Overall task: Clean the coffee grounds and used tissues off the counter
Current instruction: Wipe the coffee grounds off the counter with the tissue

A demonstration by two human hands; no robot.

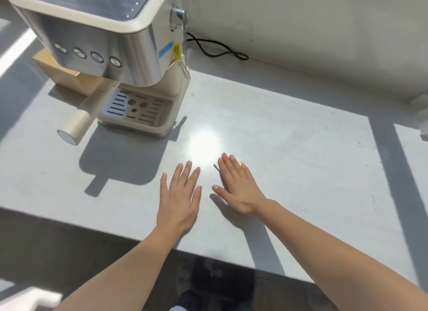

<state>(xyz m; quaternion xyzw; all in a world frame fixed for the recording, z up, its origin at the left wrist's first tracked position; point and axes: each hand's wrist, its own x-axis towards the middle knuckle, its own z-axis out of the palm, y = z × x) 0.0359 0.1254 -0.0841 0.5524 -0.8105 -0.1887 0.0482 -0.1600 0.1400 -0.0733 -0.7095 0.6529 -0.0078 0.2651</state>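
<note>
Left hand (pixel 179 201), right hand (pixel 238 187) flat, fingers spread, empty; counter (pixel 301 162) pale, faint dark specks.

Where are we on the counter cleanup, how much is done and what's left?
Looks mostly done: no tissues or piles of grounds show on the counter in front of the coffee machine. In hand: nothing; the left hand and right hand are flat, open and empty on the counter. Left: a few dark specks at the right side, and a small dark bit by the right hand's fingertips.
</note>
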